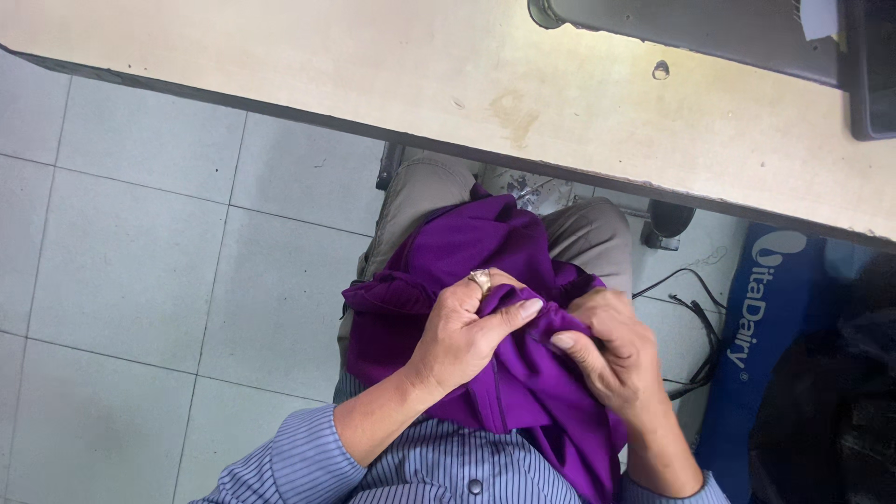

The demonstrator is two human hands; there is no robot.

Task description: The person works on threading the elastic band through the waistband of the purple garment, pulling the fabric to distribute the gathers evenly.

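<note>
A purple garment point(485, 252) lies bunched on my lap, over grey trousers. My left hand point(462, 331), with a ring on one finger, grips a fold of the purple cloth, thumb pressed along it. My right hand point(607, 350) pinches the same fold just to the right, fingers curled into the fabric. The two hands nearly touch at the thumbs. My blue striped shirt sleeves show at the bottom of the view.
A pale wooden table point(373, 65) runs across the top, its edge just beyond my knees. A dark machine base point(709, 28) sits on it at the top right. A blue bag point(765, 327) and black cables point(700, 317) lie on the tiled floor point(140, 261) to the right.
</note>
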